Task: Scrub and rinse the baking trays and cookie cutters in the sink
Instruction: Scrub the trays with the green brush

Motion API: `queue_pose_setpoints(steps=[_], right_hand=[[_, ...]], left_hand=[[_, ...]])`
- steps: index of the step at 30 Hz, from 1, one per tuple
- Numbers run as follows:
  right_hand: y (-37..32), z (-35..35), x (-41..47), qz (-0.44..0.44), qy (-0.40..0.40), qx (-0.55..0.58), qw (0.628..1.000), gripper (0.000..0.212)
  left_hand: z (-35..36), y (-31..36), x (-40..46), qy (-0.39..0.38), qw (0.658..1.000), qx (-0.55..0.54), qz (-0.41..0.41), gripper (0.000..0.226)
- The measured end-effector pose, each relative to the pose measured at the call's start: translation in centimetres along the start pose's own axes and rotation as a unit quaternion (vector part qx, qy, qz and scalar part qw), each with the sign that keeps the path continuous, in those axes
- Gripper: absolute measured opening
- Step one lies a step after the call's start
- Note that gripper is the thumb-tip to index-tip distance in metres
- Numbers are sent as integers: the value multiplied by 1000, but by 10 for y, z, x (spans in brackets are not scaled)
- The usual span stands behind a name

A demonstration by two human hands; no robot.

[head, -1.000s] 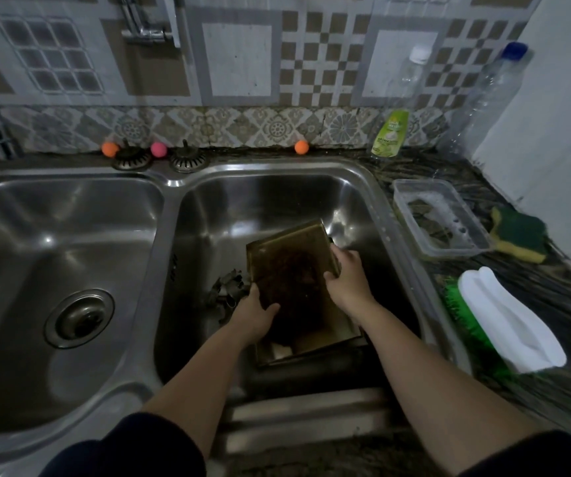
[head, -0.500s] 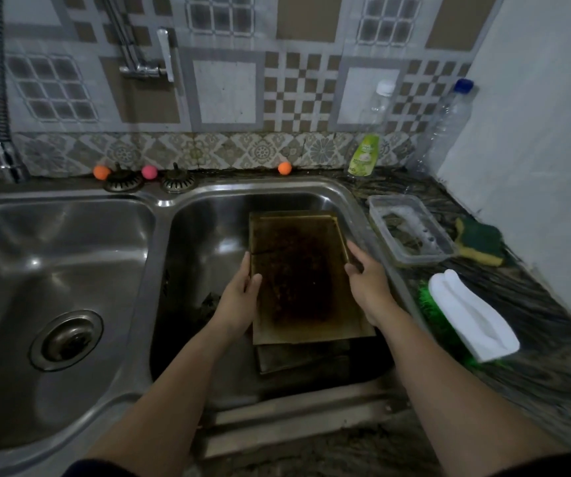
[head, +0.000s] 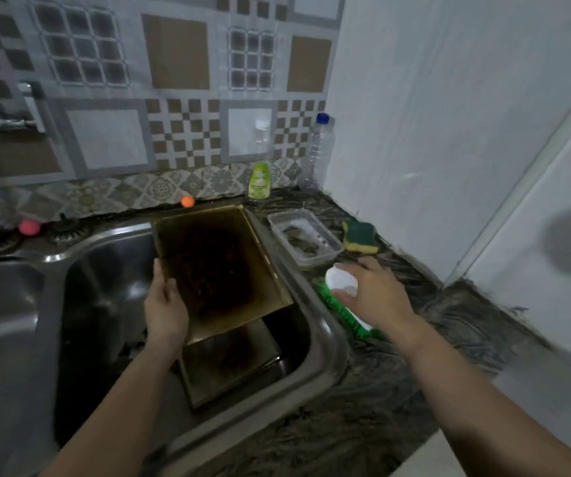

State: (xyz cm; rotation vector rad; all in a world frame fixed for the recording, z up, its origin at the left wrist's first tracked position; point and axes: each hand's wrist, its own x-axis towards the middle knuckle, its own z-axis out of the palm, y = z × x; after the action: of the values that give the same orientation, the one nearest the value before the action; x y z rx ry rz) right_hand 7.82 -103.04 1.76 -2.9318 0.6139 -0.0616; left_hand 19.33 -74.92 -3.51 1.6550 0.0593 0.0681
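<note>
Your left hand (head: 165,309) grips the left edge of the blackened baking tray (head: 217,270), thumb curled over the rim, holding it tilted above the right sink basin (head: 105,304) with its long axis running from you toward the tiled wall and its dirty face up. Your right hand (head: 371,296) lies over the white-handled green scrub brush (head: 342,287) on the worktop (head: 363,407) just right of the sink, fingers loosely curved on the handle; whether they have closed round it you cannot tell. A second tray (head: 232,363) lies in the basin under the raised one.
</note>
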Motion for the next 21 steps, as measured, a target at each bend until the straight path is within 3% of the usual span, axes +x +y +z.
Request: queue_pose_setpoints(steps=[2, 5, 10, 16, 21], right_hand=[[13, 9, -7, 22, -44, 12, 999, 70], [20, 21, -12, 10, -28, 28, 999, 79], [15, 25, -14, -6, 15, 72, 997, 75], [-14, -9, 26, -57, 149, 175, 972, 71], [-45, -16, 97, -16, 111, 188, 976, 71]], left_hand=[[7, 4, -4, 15, 1000, 9, 14, 49], [16, 8, -11, 29, 999, 27, 33, 49], [16, 10, -18, 36, 996, 44, 67, 50], [9, 16, -11, 29, 996, 30, 79, 51], [7, 24, -5, 28, 995, 13, 95, 50]])
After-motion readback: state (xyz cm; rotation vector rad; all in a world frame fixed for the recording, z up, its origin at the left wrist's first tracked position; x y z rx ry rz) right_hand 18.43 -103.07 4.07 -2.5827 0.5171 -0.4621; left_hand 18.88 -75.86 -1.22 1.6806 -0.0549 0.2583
